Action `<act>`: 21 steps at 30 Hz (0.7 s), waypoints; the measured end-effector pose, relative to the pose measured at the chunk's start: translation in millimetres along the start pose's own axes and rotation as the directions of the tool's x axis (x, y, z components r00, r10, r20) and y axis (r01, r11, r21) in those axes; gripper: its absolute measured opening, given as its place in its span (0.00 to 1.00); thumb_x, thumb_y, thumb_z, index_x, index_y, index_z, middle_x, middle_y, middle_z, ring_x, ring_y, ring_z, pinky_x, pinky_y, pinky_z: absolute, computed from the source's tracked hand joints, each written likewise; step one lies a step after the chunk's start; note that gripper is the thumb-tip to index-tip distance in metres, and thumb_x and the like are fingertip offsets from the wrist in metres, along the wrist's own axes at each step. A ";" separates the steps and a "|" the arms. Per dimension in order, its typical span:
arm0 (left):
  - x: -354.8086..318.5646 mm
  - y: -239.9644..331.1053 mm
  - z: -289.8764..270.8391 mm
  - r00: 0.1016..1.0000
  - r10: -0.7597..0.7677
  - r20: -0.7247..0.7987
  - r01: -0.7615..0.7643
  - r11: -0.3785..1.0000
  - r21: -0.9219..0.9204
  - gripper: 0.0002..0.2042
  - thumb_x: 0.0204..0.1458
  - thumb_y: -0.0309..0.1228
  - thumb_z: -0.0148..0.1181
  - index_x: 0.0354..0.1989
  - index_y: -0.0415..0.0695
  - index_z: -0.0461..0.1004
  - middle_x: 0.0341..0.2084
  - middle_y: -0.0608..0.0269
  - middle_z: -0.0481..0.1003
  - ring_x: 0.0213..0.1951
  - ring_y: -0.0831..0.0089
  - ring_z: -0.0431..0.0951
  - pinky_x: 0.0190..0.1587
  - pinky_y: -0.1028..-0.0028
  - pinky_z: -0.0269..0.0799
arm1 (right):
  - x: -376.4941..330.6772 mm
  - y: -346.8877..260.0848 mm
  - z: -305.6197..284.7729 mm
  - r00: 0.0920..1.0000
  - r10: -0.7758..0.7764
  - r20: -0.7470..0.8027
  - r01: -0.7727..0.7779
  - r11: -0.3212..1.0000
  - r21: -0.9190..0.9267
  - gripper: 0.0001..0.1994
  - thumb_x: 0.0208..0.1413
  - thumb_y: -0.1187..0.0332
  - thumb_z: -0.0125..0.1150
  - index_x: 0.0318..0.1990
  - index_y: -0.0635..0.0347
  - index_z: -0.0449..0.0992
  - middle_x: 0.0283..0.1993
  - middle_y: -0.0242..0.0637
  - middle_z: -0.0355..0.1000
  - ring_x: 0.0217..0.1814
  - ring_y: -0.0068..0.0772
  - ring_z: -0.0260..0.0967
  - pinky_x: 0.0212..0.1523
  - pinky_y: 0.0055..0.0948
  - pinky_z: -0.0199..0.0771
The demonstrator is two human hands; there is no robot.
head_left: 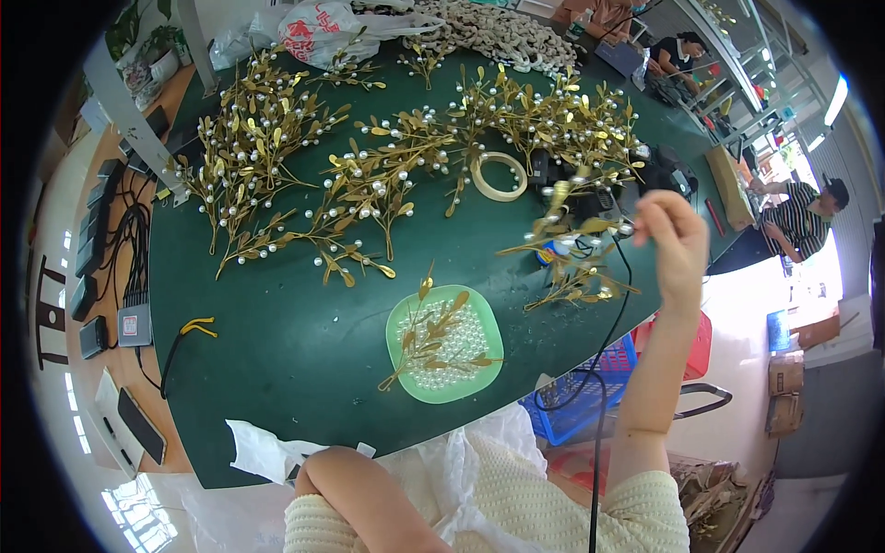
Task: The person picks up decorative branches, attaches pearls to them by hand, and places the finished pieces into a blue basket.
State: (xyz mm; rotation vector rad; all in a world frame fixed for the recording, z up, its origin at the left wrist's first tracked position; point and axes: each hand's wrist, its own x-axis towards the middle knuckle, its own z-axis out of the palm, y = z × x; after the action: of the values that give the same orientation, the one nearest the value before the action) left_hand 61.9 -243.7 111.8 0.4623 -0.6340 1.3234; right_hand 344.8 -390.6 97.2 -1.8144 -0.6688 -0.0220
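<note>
My right hand (675,238) is raised over the right side of the table, its fingers pinched together at the tip of a gold leaf sprig (573,228) with white pearl beads. Motion blurs the sprig a little. Below it lies another beaded sprig (581,286). A light green dish (489,373) full of loose pearl beads sits in front of me, and a gold leaf sprig (426,343) without visible beads on its branches rests across it. My left arm (364,493) bends at the table's near edge; its hand is out of sight.
Heaps of beaded sprigs (263,138) cover the far table, beside a tape roll (499,176) and a plastic bag (327,32). A black cable (604,433) hangs past a blue basket (562,415). A phone (141,426) lies left. Other people (802,217) are in the background.
</note>
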 end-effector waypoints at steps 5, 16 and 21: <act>5.7 -4.5 -2.5 0.998 -0.012 0.064 0.012 1.000 -0.007 0.10 0.50 0.23 0.49 0.26 0.57 0.58 0.20 0.84 0.59 0.20 0.88 0.54 0.16 0.86 0.47 | -66.8 16.5 -94.6 0.871 -0.021 -0.491 -0.007 0.999 -0.054 0.07 0.56 0.70 0.54 0.36 0.66 0.72 0.26 0.29 0.65 0.25 0.15 0.60 0.25 0.14 0.60; 4.8 -8.1 -5.0 0.999 -0.043 0.029 0.040 0.996 0.085 0.11 0.49 0.22 0.47 0.25 0.57 0.57 0.22 0.84 0.58 0.22 0.87 0.55 0.17 0.87 0.50 | -243.0 175.2 -224.8 0.758 0.162 -0.631 -0.568 0.638 -0.519 0.12 0.56 0.65 0.53 0.39 0.66 0.74 0.31 0.37 0.73 0.30 0.25 0.70 0.30 0.22 0.67; 2.0 -2.7 -3.7 1.000 -0.002 0.026 0.000 0.997 0.077 0.11 0.49 0.23 0.47 0.24 0.57 0.57 0.22 0.84 0.59 0.21 0.87 0.55 0.17 0.86 0.51 | -184.7 157.7 -172.8 0.678 0.242 -0.694 -0.674 0.582 -0.455 0.16 0.54 0.64 0.54 0.45 0.67 0.72 0.39 0.45 0.73 0.39 0.33 0.71 0.39 0.27 0.70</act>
State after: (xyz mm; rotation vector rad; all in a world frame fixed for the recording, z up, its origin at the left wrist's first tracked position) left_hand 65.4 -240.3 110.5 0.5431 -0.6061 1.3456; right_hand 314.5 -652.8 -41.3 -2.4972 0.3817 -0.4960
